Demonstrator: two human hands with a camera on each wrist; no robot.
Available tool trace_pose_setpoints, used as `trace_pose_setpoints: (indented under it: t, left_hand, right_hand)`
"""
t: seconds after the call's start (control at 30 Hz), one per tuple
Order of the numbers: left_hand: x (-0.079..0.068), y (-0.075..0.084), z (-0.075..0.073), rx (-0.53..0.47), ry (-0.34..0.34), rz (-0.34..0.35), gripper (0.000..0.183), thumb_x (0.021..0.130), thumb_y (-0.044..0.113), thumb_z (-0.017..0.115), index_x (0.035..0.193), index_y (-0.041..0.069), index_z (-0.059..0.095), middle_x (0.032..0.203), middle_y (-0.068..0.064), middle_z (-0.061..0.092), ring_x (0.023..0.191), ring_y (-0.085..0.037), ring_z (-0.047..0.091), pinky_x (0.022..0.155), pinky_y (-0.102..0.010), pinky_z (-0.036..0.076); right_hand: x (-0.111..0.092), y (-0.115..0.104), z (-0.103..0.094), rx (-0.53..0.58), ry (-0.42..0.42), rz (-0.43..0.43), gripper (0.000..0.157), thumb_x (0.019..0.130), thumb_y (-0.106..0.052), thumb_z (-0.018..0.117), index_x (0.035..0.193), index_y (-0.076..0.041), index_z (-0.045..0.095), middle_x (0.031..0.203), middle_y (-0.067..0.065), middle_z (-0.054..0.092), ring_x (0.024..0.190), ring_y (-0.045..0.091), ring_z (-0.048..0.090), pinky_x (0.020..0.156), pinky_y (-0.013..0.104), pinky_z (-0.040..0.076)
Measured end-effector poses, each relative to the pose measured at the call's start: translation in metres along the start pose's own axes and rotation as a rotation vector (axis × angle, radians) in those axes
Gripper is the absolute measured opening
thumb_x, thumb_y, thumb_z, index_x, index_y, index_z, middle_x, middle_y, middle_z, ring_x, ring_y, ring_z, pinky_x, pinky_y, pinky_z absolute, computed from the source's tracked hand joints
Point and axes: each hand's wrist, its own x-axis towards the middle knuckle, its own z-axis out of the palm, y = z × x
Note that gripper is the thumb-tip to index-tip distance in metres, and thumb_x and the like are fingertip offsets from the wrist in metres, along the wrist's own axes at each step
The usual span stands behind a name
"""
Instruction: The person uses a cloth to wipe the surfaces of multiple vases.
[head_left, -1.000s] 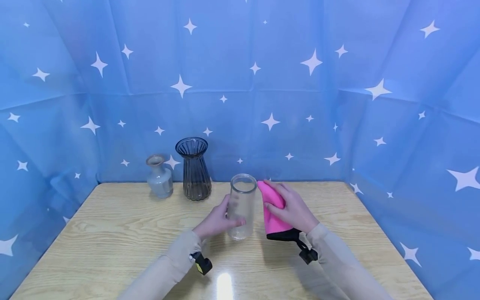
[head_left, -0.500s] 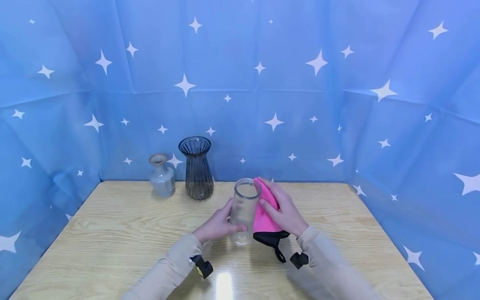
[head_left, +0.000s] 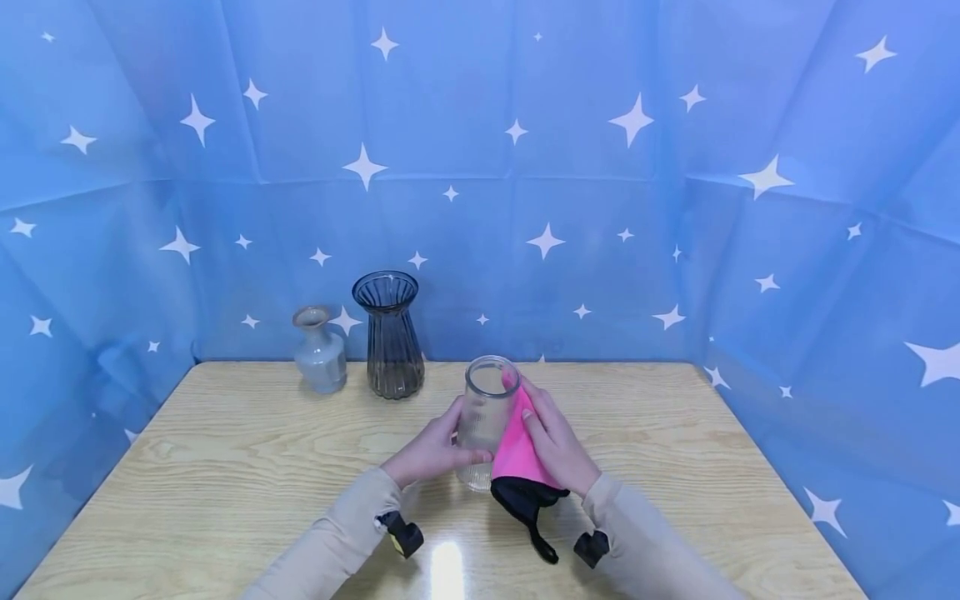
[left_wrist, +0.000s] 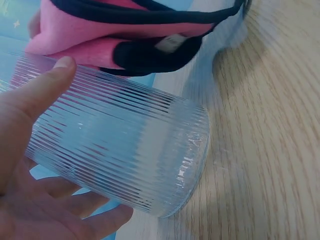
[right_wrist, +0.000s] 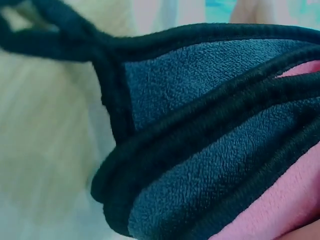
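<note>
My left hand (head_left: pixel 431 450) grips a clear ribbed glass vase (head_left: pixel 480 429) round its side. Its thumb lies across the front, and the fingers reach behind in the left wrist view. The base of the glass vase (left_wrist: pixel 125 140) is close over the tabletop. My right hand (head_left: pixel 557 446) holds a folded pink cloth (head_left: pixel 519 454) with black edging and a hanging loop against the vase's right side, up near the rim. Close up in the right wrist view, the cloth (right_wrist: pixel 200 170) shows a dark grey inner face and black borders.
Behind and to the left, a dark grey fluted glass vase (head_left: pixel 393 350) stands upright beside a small pale blue vase (head_left: pixel 321 358). Both are near the back edge of the wooden table (head_left: pixel 240 467). A blue star-patterned curtain (head_left: pixel 480 167) surrounds the back and sides.
My right hand has brought the pink cloth leftward from beside the glass vase onto its right side. The cloth's black loop now hangs lower. My left hand keeps its grip on the vase.
</note>
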Motion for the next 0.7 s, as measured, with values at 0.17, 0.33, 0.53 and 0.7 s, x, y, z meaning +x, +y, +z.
trace_pose_setpoints:
  t: [0.17, 0.33, 0.53, 0.7]
  left_hand:
    - [0.0, -0.003, 0.001, -0.016, -0.006, -0.007, 0.075, 0.082, 0.014, 0.079, 0.143, 0.018, 0.036, 0.142, -0.012, 0.046, 0.129, -0.029, 0.044, 0.101, -0.048, 0.042]
    - [0.0, 0.0, 0.001, 0.0, 0.005, -0.016, 0.073, 0.083, 0.012, 0.077, 0.143, 0.016, 0.036, 0.141, -0.015, 0.046, 0.13, -0.032, 0.043, 0.103, -0.053, 0.039]
    - [-0.009, 0.027, -0.002, 0.0, -0.004, -0.015, 0.07, 0.083, 0.008, 0.076, 0.142, 0.009, 0.036, 0.141, -0.021, 0.045, 0.131, -0.036, 0.041, 0.103, -0.055, 0.038]
    - [-0.007, 0.02, -0.001, 0.003, -0.001, -0.012, 0.073, 0.083, 0.013, 0.078, 0.143, 0.013, 0.036, 0.143, -0.022, 0.043, 0.133, -0.036, 0.038, 0.105, -0.055, 0.035]
  right_hand:
    - [-0.01, 0.005, 0.007, -0.008, -0.03, 0.094, 0.048, 0.103, -0.009, 0.041, 0.15, -0.008, 0.033, 0.128, 0.014, 0.051, 0.109, 0.024, 0.05, 0.098, 0.047, 0.041]
    - [-0.016, 0.007, 0.012, 0.038, -0.108, 0.277, 0.047, 0.104, -0.014, 0.038, 0.15, -0.007, 0.033, 0.141, 0.018, 0.043, 0.128, 0.031, 0.041, 0.109, 0.051, 0.029]
    - [-0.018, 0.014, 0.013, 0.172, -0.261, 0.484, 0.046, 0.105, -0.022, 0.037, 0.151, -0.014, 0.034, 0.152, 0.015, 0.033, 0.14, 0.033, 0.023, 0.114, 0.053, 0.016]
    - [-0.014, 0.015, 0.012, 0.142, -0.336, 0.536, 0.044, 0.105, -0.023, 0.036, 0.147, -0.009, 0.04, 0.147, 0.016, 0.04, 0.138, 0.036, 0.028, 0.113, 0.054, 0.019]
